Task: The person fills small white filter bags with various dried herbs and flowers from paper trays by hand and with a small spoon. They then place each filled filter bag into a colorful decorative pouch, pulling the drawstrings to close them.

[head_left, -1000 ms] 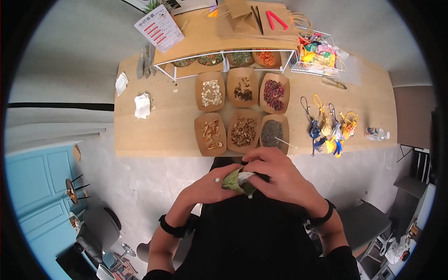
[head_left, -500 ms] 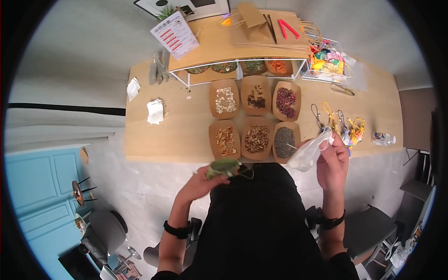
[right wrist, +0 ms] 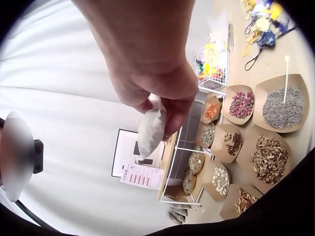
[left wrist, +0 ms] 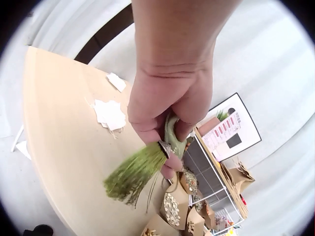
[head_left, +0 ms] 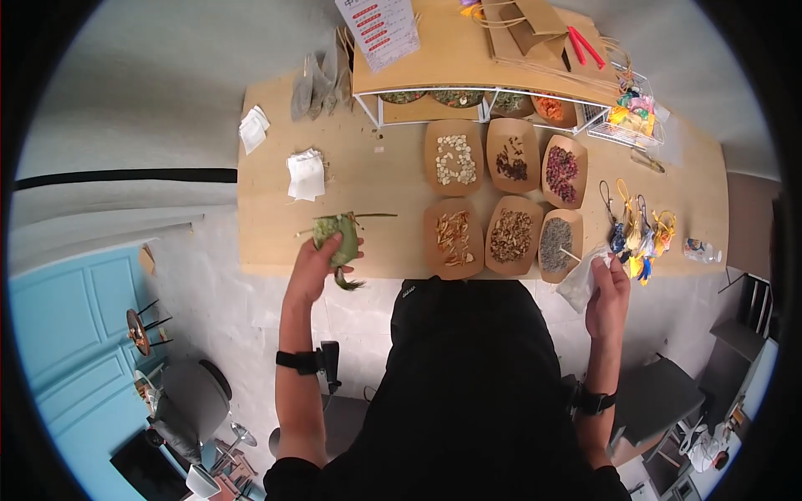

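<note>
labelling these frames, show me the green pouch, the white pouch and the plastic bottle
Green pouch (head_left: 347, 240), head view, its body.
White pouch (right wrist: 151, 132), right wrist view, its middle.
Plastic bottle (head_left: 700, 250), head view, its side.

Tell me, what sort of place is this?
Probably a herbal craft workshop or shop: kraft-paper trays hold what look like dried rosebuds and other plant bits, tasselled sachets lie on the table, and the left hand grips a green tasselled pouch.
</note>
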Tool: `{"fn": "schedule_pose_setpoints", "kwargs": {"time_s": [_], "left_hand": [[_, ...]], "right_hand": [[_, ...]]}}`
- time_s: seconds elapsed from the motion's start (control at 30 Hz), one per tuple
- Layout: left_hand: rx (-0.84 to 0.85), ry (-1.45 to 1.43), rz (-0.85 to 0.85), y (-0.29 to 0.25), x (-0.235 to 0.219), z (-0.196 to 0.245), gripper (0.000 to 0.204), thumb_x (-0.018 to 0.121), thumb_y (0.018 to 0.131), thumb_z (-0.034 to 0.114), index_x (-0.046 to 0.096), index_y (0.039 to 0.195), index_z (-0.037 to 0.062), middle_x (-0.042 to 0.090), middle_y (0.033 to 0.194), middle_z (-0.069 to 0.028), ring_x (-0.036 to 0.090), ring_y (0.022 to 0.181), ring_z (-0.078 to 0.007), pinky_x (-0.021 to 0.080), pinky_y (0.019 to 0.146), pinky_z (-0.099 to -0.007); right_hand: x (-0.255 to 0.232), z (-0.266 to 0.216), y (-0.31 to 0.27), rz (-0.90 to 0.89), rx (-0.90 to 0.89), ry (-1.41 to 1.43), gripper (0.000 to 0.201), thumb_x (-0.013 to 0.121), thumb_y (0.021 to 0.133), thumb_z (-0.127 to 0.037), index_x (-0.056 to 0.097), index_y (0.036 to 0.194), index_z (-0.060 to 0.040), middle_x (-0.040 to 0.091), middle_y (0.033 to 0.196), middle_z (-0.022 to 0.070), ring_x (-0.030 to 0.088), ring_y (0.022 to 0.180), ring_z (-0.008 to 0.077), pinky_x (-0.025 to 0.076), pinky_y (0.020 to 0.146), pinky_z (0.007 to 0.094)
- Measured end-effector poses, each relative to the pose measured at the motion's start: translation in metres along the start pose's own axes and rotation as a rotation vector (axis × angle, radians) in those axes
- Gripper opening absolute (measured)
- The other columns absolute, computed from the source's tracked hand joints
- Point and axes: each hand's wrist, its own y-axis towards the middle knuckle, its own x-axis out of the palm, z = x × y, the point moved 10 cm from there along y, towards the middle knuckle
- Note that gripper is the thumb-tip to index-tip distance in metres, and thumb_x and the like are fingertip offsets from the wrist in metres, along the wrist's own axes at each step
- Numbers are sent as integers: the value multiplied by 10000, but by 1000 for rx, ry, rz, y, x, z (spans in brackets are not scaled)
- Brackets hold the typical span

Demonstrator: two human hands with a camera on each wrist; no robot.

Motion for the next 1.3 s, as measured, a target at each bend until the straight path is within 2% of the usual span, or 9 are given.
{"fn": "schedule_pose_setpoints", "kwargs": {"time_s": [0.23,0.47,0.53,0.6,0.63,0.73,0.83,1.13,1.3], "left_hand": [[-50,-17,97,35,-30,-1,311,568,949,194,554,1208,22,660,1023,-65,653,902,-154,523,615,-276],[-62,-86,109,39,-37,-28,362,609,937,223,546,1219,5,641,1038,-84,629,903,-149,548,683,-301],[-91,2,260,46,-63,-81,432,627,923,242,517,1250,-19,633,1088,-149,635,937,-238,543,773,-366],[53,865,459,45,-92,-125,502,629,908,239,471,1285,-52,590,1169,-232,599,1031,-367,496,893,-433],[191,913,528,28,-71,-106,506,607,905,204,449,1296,-75,519,1259,-288,515,1138,-447,426,989,-469],[554,1012,458,24,-4,-66,548,568,925,174,386,1372,-85,367,1426,-294,339,1338,-441,311,1109,-465],[672,1265,374,60,29,-64,614,543,940,167,288,1447,-66,252,1518,-261,214,1423,-416,232,1157,-472],[549,1297,442,98,22,-106,726,457,960,432,236,1495,-6,179,1562,-239,147,1436,-445,142,1148,-572],[495,1424,357,93,31,-97,689,443,966,438,269,1495,31,153,1570,-236,108,1442,-456,121,1136,-610]], "right_hand": [[11,22,1,88,75,-42,145,559,961,-157,578,1037,-35,663,856,65,642,713,117,510,611,253],[15,41,3,129,116,-170,194,521,981,-235,571,1023,-52,655,737,84,602,505,116,466,410,238],[13,41,2,138,120,-180,194,522,980,-234,572,1021,-51,654,738,80,605,514,114,467,416,236],[13,39,1,151,119,-184,194,523,979,-233,573,1019,-49,653,739,76,609,523,113,468,423,234],[10,38,0,168,117,-184,190,527,976,-227,574,1019,-47,650,744,67,613,536,113,474,432,235],[-3,45,-6,212,129,-175,172,539,968,-201,579,1019,-42,642,780,42,626,588,115,493,480,243],[-11,55,-14,216,180,-204,153,552,962,-176,583,1018,-38,642,827,32,628,643,111,505,540,249],[-8,62,-26,287,228,-252,191,567,960,-167,594,1069,-13,630,867,5,599,726,80,477,634,233],[15,59,-18,229,196,-189,161,559,965,-143,591,1024,4,646,868,23,588,725,62,461,652,213]]}}
